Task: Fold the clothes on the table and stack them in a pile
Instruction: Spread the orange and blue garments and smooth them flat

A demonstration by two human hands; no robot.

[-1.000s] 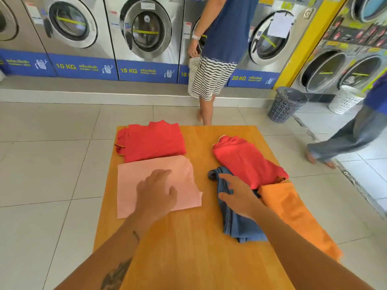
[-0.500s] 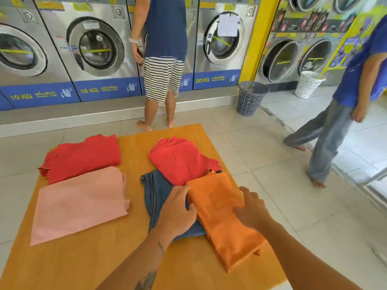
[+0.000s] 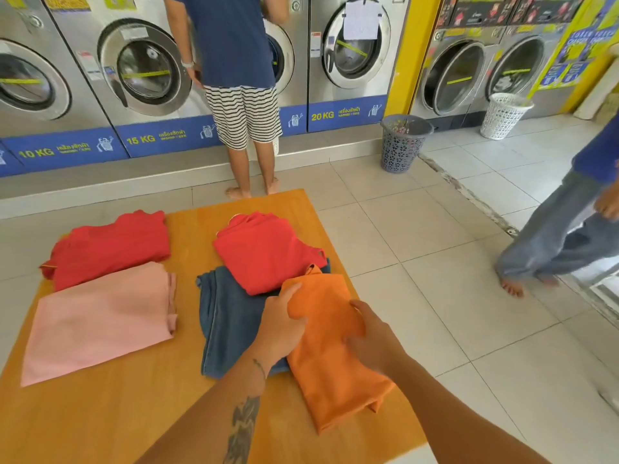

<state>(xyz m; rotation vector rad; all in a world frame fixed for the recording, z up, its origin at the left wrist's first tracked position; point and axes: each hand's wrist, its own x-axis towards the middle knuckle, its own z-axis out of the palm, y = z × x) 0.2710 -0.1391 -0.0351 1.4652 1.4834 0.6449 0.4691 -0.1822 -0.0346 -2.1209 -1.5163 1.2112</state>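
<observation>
Both hands meet on one folded cloth (image 3: 338, 370) at the near right part of the wooden table (image 3: 100, 423). The left hand (image 3: 279, 324) grips that cloth's far left corner; the right hand (image 3: 370, 339) lies on its right side. Under and left of the left hand lie jeans (image 3: 227, 316). Just beyond both hands a folded shirt (image 3: 264, 251) rests partly on the jeans. Well left of the left hand lies a flat folded cloth (image 3: 100, 321), and behind it a second folded shirt (image 3: 110, 246). Far beyond the hands stand the washing machines (image 3: 144, 72), with two laundry baskets (image 3: 403, 142) on the floor to the right.
</observation>
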